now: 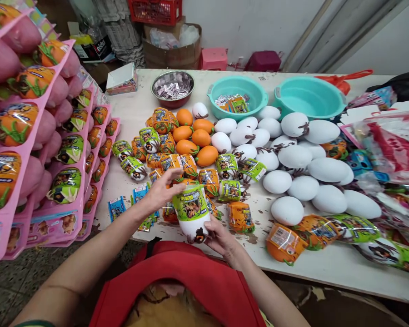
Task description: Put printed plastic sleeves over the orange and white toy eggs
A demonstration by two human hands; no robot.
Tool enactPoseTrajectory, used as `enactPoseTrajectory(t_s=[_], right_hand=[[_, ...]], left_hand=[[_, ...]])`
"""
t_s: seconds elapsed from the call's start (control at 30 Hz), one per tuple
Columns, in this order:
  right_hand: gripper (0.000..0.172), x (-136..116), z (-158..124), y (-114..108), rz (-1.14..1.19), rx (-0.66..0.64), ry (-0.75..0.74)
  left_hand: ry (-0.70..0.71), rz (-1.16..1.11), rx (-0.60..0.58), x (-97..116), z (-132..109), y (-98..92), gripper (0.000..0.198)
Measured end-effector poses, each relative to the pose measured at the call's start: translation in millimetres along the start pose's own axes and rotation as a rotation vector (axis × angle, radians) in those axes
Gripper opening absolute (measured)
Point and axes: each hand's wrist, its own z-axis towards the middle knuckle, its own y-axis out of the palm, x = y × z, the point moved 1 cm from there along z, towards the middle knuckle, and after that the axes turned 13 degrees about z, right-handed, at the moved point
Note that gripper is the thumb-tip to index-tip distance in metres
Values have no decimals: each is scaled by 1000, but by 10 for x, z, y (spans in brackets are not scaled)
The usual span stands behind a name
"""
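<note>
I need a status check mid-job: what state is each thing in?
Held egg: green wrapper around its upper part, lower end bare.
Right hand: gripping the egg's lower part.
Left hand: fingers spread at wrapper's top.
Orange eggs: some unwrapped, some wrapped.
White eggs: most unwrapped, some wrapped.
Metal bowl: uncovered, small packets inside.
Left basin: uncovered, packets inside.
Right basin: uncovered, upright.
Pink trays: holding wrapped eggs.

The wrapped egg (193,213) nearest the solid red apron (180,261) is lime green and printed above, white below with dark brown marks; beyond it I see plain bright orange eggs (206,156) and white eggs (295,156) with brown trimmings; the two basins (306,99) are turquoise; the metal bowl (172,104) is dark red outside; the trays (59,219) over there are candy pink; the tabletop (131,109) is white, blotched with brown.
</note>
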Motion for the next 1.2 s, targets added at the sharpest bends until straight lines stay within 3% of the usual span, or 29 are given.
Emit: enactPoseTrajectory(t_s=[0.03, 0.07, 0.17, 0.33, 0.5, 0.73, 0.9, 1.07, 1.2], right_hand=[[71, 58, -33, 26, 30, 8, -30], [70, 113, -67, 57, 59, 13, -50], [67, 216, -151, 166, 96, 10, -56], [75, 112, -176, 276, -57, 26, -132], [65, 94, -235, 188, -358, 106, -145], [62, 230, -337, 122, -368, 183, -86], [65, 191, -337, 122, -317, 162, -139], [69, 245, -353, 64, -299, 179, -123], [68, 193, -398, 35, -306, 240, -115]], left_hand=[[-60, -53, 13, -56, -70, -11, 51], [-144, -103, -48, -118, -147, -4, 55], [-301, -180, -362, -259, -371, 80, 59], [-230, -183, -489, -262, -475, 171, 59], [-192, -111, -582, -291, -530, 162, 67], [-231, -30, -577, -444, -648, 174, 74], [-235, 22, -542, -366, -604, 208, 70], [-332, -6, -576, -252, -618, 345, 65], [-265, 41, -600, -339, -566, 333, 62]])
